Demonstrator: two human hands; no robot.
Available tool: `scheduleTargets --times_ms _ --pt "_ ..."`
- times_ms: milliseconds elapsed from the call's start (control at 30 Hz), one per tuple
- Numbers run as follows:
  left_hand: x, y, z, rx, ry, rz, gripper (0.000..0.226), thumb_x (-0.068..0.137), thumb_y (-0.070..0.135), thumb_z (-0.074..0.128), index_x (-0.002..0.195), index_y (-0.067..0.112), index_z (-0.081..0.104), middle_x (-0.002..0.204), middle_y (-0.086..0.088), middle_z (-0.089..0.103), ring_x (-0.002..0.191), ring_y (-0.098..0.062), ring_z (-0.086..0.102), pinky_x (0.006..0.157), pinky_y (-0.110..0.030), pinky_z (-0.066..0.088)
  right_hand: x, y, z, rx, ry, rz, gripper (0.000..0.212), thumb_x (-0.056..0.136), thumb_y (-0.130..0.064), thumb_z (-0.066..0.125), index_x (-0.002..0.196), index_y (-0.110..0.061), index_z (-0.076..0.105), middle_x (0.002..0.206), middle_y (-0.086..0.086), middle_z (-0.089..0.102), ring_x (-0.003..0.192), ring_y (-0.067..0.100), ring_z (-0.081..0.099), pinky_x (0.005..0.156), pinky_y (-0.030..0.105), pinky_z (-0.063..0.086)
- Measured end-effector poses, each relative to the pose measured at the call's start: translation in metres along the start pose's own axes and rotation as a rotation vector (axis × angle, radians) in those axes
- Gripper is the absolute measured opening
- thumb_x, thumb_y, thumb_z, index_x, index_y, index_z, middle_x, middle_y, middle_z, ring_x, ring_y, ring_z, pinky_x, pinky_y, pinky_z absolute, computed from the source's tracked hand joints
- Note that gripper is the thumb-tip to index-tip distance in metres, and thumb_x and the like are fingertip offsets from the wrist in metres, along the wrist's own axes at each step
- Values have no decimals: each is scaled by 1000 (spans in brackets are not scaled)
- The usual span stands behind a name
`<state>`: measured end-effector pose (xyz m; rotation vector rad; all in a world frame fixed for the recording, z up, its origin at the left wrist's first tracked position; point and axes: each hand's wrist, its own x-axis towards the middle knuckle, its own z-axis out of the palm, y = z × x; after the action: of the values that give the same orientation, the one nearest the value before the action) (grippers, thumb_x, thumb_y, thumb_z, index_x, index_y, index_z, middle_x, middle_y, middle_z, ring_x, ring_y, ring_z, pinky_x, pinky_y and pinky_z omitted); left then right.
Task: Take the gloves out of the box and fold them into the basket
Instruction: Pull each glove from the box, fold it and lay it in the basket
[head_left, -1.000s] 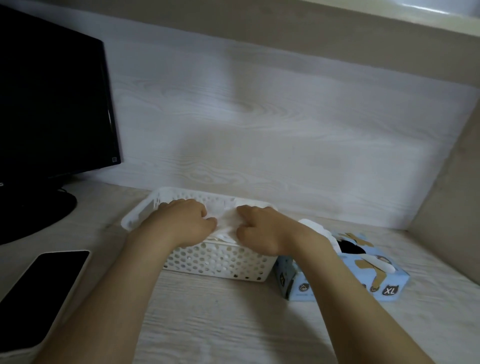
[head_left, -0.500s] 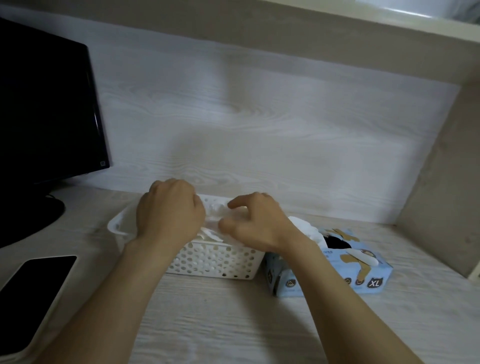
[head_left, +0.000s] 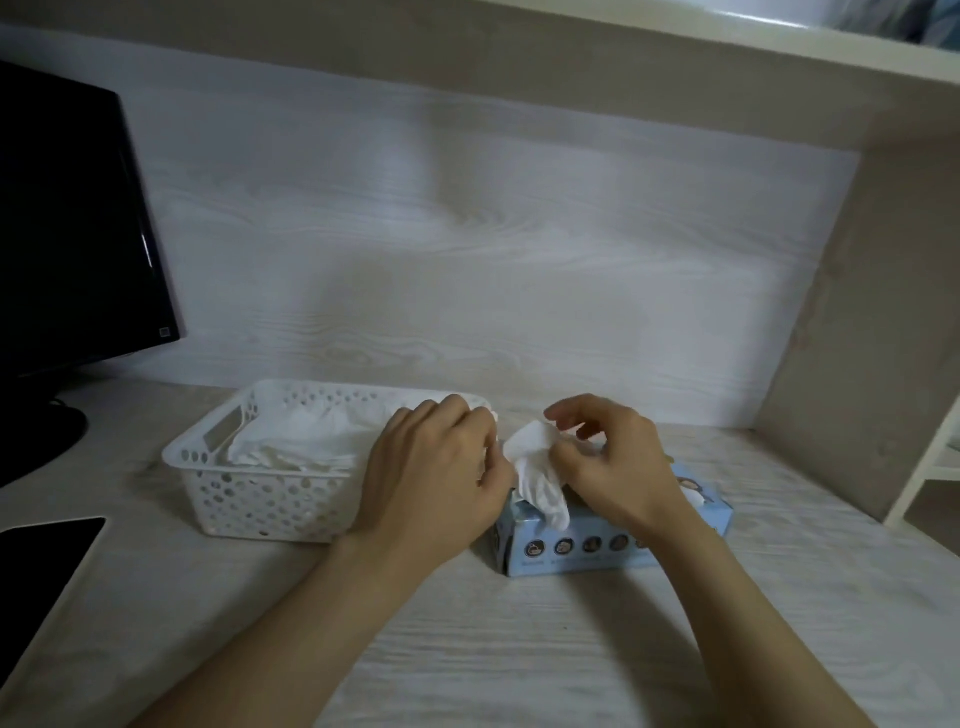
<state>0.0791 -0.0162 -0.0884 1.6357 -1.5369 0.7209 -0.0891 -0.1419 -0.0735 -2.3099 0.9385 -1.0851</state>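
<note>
A white perforated basket (head_left: 249, 499) stands left of centre on the desk with several folded white gloves (head_left: 306, 441) lying inside. To its right sits a light blue glove box (head_left: 571, 551), largely covered by my hands. A white glove (head_left: 535, 467) sticks up out of the box top. My right hand (head_left: 608, 462) pinches this glove between thumb and fingers. My left hand (head_left: 436, 478) is at the glove's left edge, over the basket's right end; its fingertips seem to touch the glove, but the grip is hidden.
A black monitor (head_left: 67, 234) on its stand fills the left. A dark phone or tablet (head_left: 36, 577) lies at the near left on the desk. A beige side panel (head_left: 857, 338) walls off the right, with a shelf above.
Both hands have left the gloves in the basket and moved right to the box. My right hand has taken hold of a fresh glove and drawn it partly out.
</note>
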Motion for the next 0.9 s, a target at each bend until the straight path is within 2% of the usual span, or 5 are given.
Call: scheduleTargets --times_ms 200,333,467,600,900 --pt "3 4 7 68 40 -24 14 87 20 74 75 18 66 69 7 58 58 -12 36 57 -29 37 0 12 7 -76 -72 -65 22 87 -30 79 107 -36 78 91 -13 71 79 3 64 72 24 53" --pt "2 5 11 90 49 -20 15 90 22 73 77 19 67 71 7 60 58 -11 35 58 -27 32 2 16 11 -65 48 -99 6 93 -27 77 90 -32 80 86 -13 72 78 5 65 73 31 56" --pt "-1 3 12 48 -7 23 14 98 28 59 92 20 69 90 6 62 75 -16 54 71 -34 45 2 16 10 -51 224 -158 9 98 -26 74 94 -27 81 95 -10 73 88 5 66 81 33 56" --pt "-3 2 10 29 -57 38 21 98 32 53 101 23 72 99 7 63 87 -16 57 80 -35 45 -2 9 8 6 439 -229 10 100 -26 73 102 -27 82 101 -9 73 97 11 68 86 38 56" --pt "-4 4 5 -42 -100 -11 33 97 46 49 108 25 72 100 13 68 90 -11 60 84 -31 45 -8 -9 7 37 718 -265 9 104 -19 66 99 -15 73 99 -2 66 96 19 60 83 24 46"
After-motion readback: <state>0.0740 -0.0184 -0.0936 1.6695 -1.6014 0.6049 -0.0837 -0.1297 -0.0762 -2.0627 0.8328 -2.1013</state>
